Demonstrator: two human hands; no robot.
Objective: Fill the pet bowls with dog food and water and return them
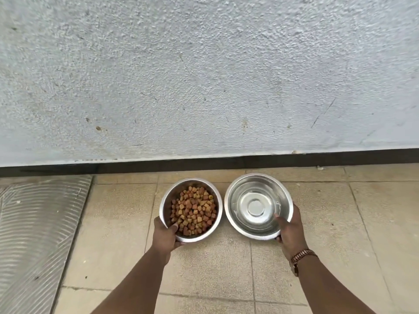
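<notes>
Bowls are both filled, as far as the view shows, and sit side by side on the tiled floor (113, 223) near the foot of the wall (204, 75). Food bowl (191, 209) is on the left w/ a heap of brown kibble (192, 209) inside; water bowl (258, 206) is on the right, just beside it but not touching, holding clear water (a faint ripple line shows on the inner side, so the level seems low to mid).

Left hand (164, 234) has its grip closed on the near-left rim of the food bowl, thumb hooked over the edge and inside, fingers underneath. Right hand (289, 230) grips the near-right rim of the water bowl the same way, thumb over the lip. A watch (299, 259) sits on the right wrist. Whether the bowls are fully resting on the floor or a touch above it, I cannot tell.

Progress, by my read: filling is done for both food and water, and the return is at its last bit. What's left is approx. nothing more than settling both bowls flat and letting go. Main risk is slopping the water if the right side gets tilted on release. A ribbed mat (38, 223) lies at far left, well apart from the bowls.
</notes>
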